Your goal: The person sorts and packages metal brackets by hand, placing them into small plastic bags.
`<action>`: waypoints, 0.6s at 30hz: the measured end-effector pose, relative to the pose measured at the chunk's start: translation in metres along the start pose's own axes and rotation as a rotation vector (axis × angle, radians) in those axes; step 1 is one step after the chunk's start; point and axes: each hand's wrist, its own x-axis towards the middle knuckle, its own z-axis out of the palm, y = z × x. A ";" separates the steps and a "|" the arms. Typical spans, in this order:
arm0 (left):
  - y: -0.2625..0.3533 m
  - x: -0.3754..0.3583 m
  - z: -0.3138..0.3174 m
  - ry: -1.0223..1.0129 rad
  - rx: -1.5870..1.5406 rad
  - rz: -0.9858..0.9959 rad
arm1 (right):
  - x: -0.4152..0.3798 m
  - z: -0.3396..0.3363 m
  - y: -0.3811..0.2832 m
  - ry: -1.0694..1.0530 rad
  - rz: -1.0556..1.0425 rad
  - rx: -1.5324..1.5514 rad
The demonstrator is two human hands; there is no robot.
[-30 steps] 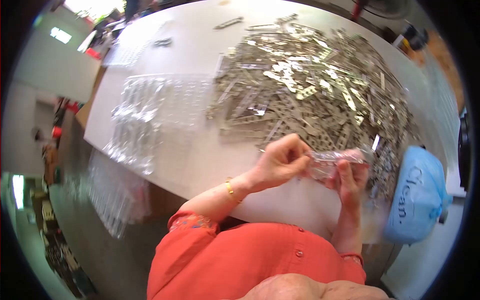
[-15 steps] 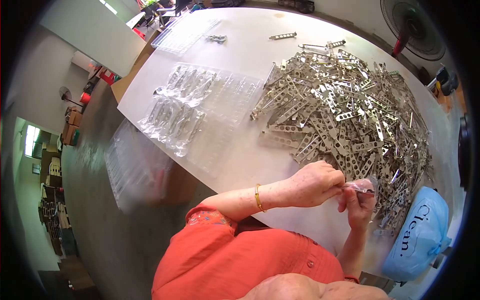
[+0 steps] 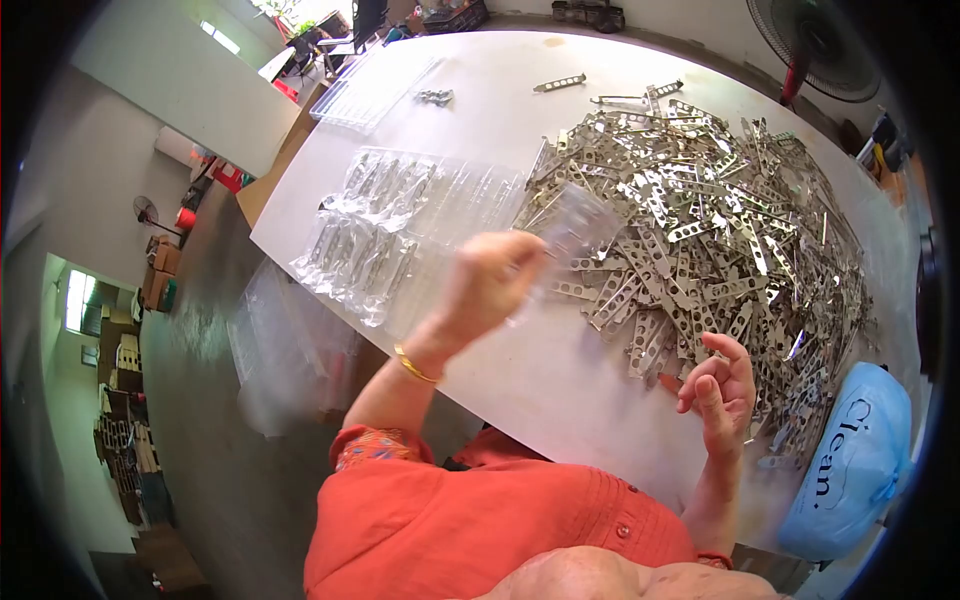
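My left hand (image 3: 492, 280), with a gold bangle at the wrist, is raised over the table and smeared by motion. Its fingers are closed on a clear plastic bag (image 3: 588, 222), which trails to the right over the edge of a big heap of metal brackets (image 3: 690, 220). How much metal the bag holds is hard to see. By the near side of the heap, my right hand (image 3: 722, 395) is open, fingers apart and lightly curled, holding nothing. Left of my left hand, a clear plastic tray (image 3: 465, 195) carries several bagged brackets (image 3: 370, 240) in two rows.
A blue bag (image 3: 845, 465) printed "Clean." lies at the table's right edge. At the back of the white table (image 3: 500, 75) are another clear tray (image 3: 375, 90), a few small metal parts (image 3: 435, 97) and a lone bracket (image 3: 559, 83). More clear trays (image 3: 290, 330) stand below the left edge.
My left hand has moved left and up, away from my right hand, carrying the clear bag. My right hand has let go and its fingers have opened. The view has shifted slightly.
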 end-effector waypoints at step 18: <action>-0.175 0.057 -0.070 0.019 0.663 -0.474 | 0.002 -0.004 0.003 -0.028 0.036 -0.011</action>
